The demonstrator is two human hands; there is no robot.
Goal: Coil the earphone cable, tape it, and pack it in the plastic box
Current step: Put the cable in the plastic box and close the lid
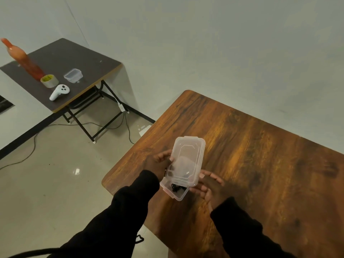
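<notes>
A clear plastic box [176, 192] is held just above the near left part of the brown wooden table [260, 155]. Its translucent lid [188, 157] lies partly over it, shifted away from me, so the near end of the box stays uncovered. A black earphone cable [177, 188] lies bundled inside at that near end. My left hand [158, 162] grips the lid's left edge with curled fingers. My right hand [208, 185] holds the box and lid from the right side, fingers bent around the edge. I cannot see any tape on the cable.
A dark folding table [61, 58] stands at the far left with a roll of tape [49, 81], a second clear box [73, 75], a white controller [59, 92] and an orange bottle [24, 58]. Cables run over the glossy floor [55, 174].
</notes>
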